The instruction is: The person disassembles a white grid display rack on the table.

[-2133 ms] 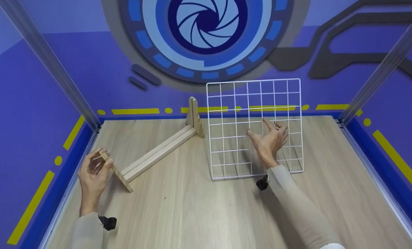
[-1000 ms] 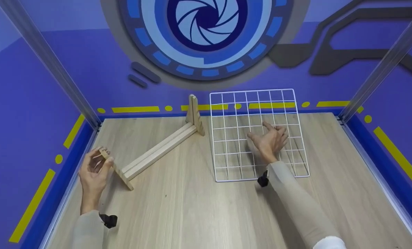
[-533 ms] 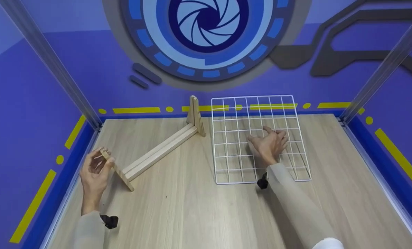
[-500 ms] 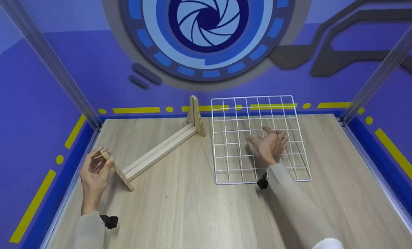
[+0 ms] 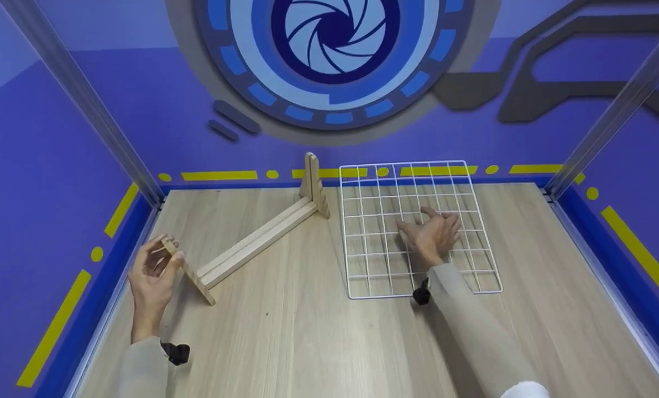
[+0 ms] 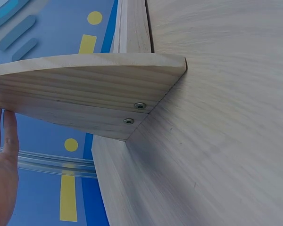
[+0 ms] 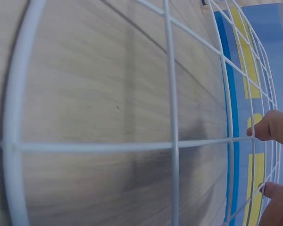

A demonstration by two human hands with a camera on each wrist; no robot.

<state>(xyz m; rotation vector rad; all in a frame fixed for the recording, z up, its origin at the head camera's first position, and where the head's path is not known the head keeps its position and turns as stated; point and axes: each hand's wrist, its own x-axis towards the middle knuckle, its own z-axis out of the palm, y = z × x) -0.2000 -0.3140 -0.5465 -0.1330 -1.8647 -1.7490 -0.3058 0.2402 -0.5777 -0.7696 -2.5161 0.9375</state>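
My left hand [image 5: 151, 282] pinches the raised tip of a wooden stand's near end piece [image 5: 188, 273]. The stand's grooved crossbar [image 5: 257, 243] runs away to a second upright end piece [image 5: 310, 185]. Two metal screws [image 6: 139, 106] show on the outer face in the left wrist view, where finger tips [image 6: 10, 132] touch the wood. A white wire grid panel [image 5: 345, 232] leans backward at a slant, its lower edge at the table. My right hand [image 5: 432, 237] holds its wires near the middle, thumb and fingers bent at the bars; the far fingertips are partly hidden.
Both things are on a pale wood-grain table [image 5: 307, 354]. Blue printed walls [image 5: 125, 121] close in the back and sides, with metal corner posts [image 5: 611, 116]. The stand's far end piece is just left of the grid.
The wire grid has tipped from near upright to a flatter slant, its top edge sinking, with my right hand lowering slightly. My left hand and the wooden stand stay in place.
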